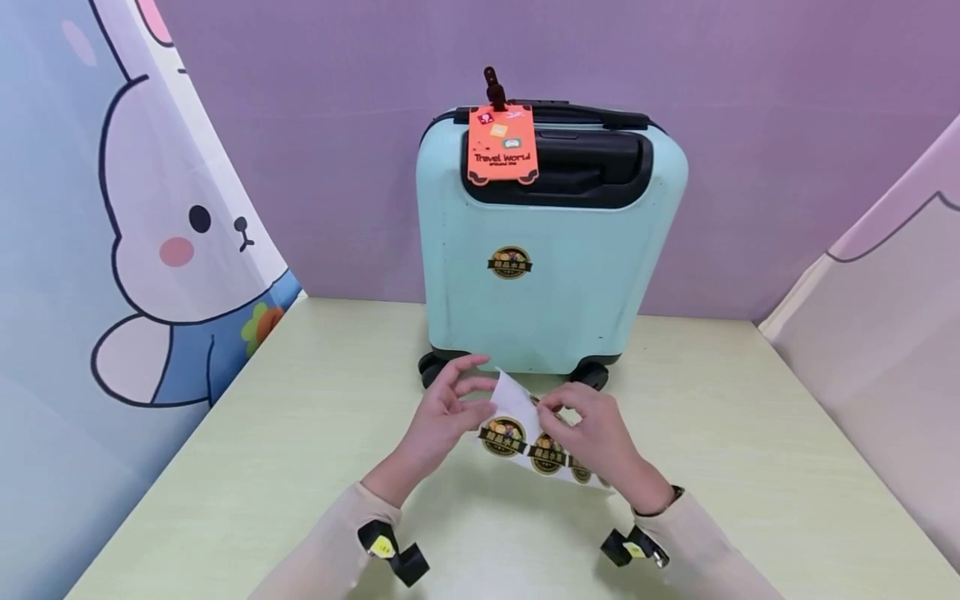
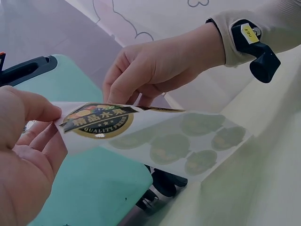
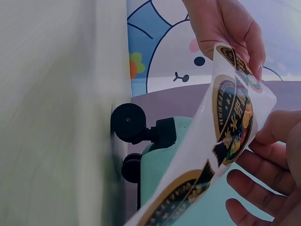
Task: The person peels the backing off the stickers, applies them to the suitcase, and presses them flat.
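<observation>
A white sticker sheet (image 1: 516, 403) with round black-and-gold fruit stickers (image 1: 503, 437) hangs between both hands above the table. My left hand (image 1: 442, 412) pinches the sheet's left end between thumb and fingers, as the left wrist view shows. At the upper edge, the right hand (image 1: 596, 429) pinches the sheet beside a sticker, its thumb and index finger together. The sheet bends along its length in the right wrist view, where printed stickers (image 3: 233, 117) face the camera. From the left wrist view, faint round shapes show through its pale underside (image 2: 169, 150).
Behind the hands a mint-green suitcase (image 1: 540, 300) stands upright on black wheels (image 1: 590, 375). One round sticker (image 1: 510, 262) is on its front, and an orange luggage tag (image 1: 502, 146) hangs from its handle. The pale table (image 1: 337, 375) meets a purple backdrop (image 1: 322, 167).
</observation>
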`<state>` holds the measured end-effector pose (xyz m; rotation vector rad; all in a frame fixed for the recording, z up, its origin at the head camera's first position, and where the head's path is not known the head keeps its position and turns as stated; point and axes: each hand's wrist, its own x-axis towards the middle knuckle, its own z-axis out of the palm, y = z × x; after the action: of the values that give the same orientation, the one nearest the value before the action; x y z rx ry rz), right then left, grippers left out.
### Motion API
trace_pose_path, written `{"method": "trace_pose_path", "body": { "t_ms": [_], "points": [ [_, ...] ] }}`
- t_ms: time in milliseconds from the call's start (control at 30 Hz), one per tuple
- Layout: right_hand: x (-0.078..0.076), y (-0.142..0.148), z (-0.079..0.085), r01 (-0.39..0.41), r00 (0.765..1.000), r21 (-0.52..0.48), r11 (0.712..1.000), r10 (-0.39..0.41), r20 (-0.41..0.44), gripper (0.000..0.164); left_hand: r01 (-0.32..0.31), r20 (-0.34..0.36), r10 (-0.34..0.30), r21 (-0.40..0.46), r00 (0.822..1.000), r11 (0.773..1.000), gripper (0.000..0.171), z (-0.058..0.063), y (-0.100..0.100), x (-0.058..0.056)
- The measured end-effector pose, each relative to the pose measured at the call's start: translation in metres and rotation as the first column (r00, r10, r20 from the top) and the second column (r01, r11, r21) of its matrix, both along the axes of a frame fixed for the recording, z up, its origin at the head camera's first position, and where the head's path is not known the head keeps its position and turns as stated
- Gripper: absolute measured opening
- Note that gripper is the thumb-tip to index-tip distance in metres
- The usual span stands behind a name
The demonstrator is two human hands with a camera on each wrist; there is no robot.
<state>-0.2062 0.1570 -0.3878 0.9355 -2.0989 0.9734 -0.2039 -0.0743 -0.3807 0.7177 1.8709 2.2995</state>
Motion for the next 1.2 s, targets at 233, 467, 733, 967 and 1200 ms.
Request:
{"method": "trace_pose_path", "body": {
  "t_ms": [233, 467, 733, 967, 1200],
  "points": [
    [0.0, 0.003, -0.001, 0.007, 0.995, -0.023, 1.0, -0.005, 0.095, 0.022, -0.006, -0.001, 0.006, -0.034, 1.0, 0.999, 0.063, -0.003, -0.007, -0.002],
    [0.0, 0.007, 0.002, 0.029, 0.972, -0.072, 0.997, -0.012, 0.234, 0.018, -0.044, 0.044, 0.046, -0.054, 0.998, 0.998, 0.062, -0.005, -0.01, -0.002],
    [-0.002, 0.014, 0.004, 0.134, 0.869, -0.138, 0.981, -0.05, 0.493, 0.008, -0.063, 0.062, 0.067, -0.06, 0.996, 0.996, 0.064, -0.008, -0.012, -0.003],
    [-0.005, 0.021, 0.004, 0.141, 0.785, -0.263, 0.955, 0.054, 0.617, 0.009, -0.11, 0.09, 0.117, -0.081, 0.989, 0.991, 0.065, -0.01, -0.014, -0.005],
    [-0.011, 0.027, 0.002, 0.21, 0.697, -0.359, 0.91, 0.118, 0.707, 0.015, -0.149, 0.125, 0.158, -0.079, 0.98, 0.986, 0.063, -0.013, -0.017, -0.007]
  ]
}}
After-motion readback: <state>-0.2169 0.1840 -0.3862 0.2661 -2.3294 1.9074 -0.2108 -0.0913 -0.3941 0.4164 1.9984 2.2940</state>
